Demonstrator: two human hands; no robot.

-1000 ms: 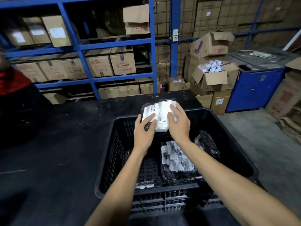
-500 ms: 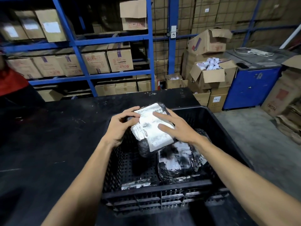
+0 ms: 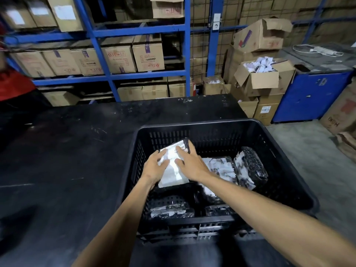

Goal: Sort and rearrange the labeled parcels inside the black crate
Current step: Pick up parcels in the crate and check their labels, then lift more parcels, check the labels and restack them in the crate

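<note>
A black slatted crate sits on a dark table. Inside its left half, a black parcel with a big white label lies tilted against the left wall. My left hand grips its left edge and my right hand presses on its top right. To the right lie a second labeled parcel and a black netted parcel leaning toward the right wall. Two more parcels lie flat at the crate's near edge.
The dark table stretches left of the crate. Blue shelving with cardboard boxes stands behind. Open cartons and a blue cabinet are at the right, with concrete floor beside the crate. A person in red is at far left.
Both hands have carried the labeled parcel from above the crate's far rim down into the crate's left half, turning it so the label faces up.
</note>
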